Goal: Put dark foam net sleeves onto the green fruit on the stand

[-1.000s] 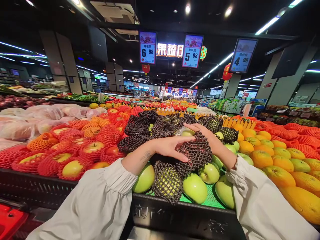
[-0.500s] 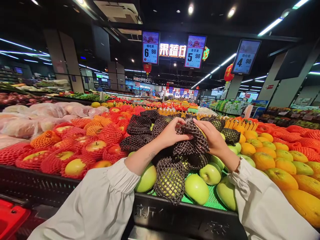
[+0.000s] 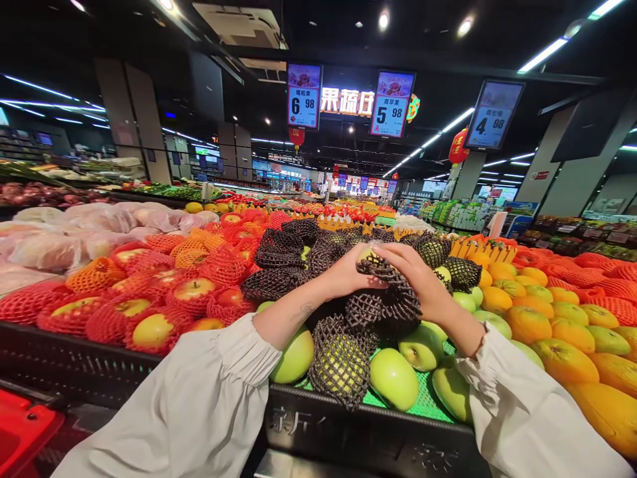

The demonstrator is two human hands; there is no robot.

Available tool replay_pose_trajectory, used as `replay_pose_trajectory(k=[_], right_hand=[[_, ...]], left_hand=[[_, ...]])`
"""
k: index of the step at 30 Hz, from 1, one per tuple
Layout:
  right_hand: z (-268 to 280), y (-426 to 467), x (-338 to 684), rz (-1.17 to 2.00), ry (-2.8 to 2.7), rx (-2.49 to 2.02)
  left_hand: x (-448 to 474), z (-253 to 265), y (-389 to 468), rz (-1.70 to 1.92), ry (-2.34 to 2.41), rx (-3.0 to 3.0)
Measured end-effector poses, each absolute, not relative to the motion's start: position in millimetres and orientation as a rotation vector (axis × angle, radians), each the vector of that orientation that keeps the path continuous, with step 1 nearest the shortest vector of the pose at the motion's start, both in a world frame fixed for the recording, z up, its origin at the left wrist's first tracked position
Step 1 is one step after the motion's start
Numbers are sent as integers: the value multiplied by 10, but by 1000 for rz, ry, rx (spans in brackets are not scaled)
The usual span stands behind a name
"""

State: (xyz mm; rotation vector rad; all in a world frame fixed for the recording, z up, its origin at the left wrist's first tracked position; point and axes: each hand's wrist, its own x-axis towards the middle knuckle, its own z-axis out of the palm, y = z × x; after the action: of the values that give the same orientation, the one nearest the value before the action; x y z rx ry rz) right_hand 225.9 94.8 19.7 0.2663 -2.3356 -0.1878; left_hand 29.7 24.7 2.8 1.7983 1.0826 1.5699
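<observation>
Above the pile of green apples, my left hand (image 3: 348,273) is closed around a green apple (image 3: 367,254), part of which shows at the fingertips. A black foam net (image 3: 398,282) lies partly round that apple and hangs down to the right. My right hand (image 3: 417,275) curls over the net from the right, its fingertips close to the top of the apple. How far the net covers the fruit is hidden by my fingers. Just below sits another netted green apple (image 3: 341,365), beside a bare green apple (image 3: 394,378) on the green liner.
Red-netted apples (image 3: 154,330) fill the left of the display, with bagged pale fruit (image 3: 94,229) behind. Oranges (image 3: 565,350) are heaped on the right. A black crate edge (image 3: 348,421) runs along the front, and a red plastic object (image 3: 24,431) stands low at left.
More of the green apple's bare skin shows between my hands. The black net has slid down and right with my right hand, and the view has shifted slightly.
</observation>
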Motion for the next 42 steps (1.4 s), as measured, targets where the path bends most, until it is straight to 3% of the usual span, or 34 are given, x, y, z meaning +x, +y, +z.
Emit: replay_pose_trajectory(k=[11, 23, 29, 33, 38, 42], right_hand=[[188, 902, 2233, -271, -2137, 250], [168, 960, 2226, -307, -2001, 9], [105, 1121, 2207, -245, -2090, -334], [98, 1148, 2193, -15, -2005, -518], [115, 1038, 2149, 690, -1846, -399], [152, 920, 2136, 706, -1965, -275]], left_hand=[[258, 48, 280, 1868, 999, 1373], [338, 115, 166, 1577, 890, 1285], [325, 130, 136, 1526, 1026, 1206], [294, 95, 167, 1480, 1145, 1221], [290, 62, 223, 1444, 1089, 1251], [291, 54, 241, 1484, 1046, 1247]])
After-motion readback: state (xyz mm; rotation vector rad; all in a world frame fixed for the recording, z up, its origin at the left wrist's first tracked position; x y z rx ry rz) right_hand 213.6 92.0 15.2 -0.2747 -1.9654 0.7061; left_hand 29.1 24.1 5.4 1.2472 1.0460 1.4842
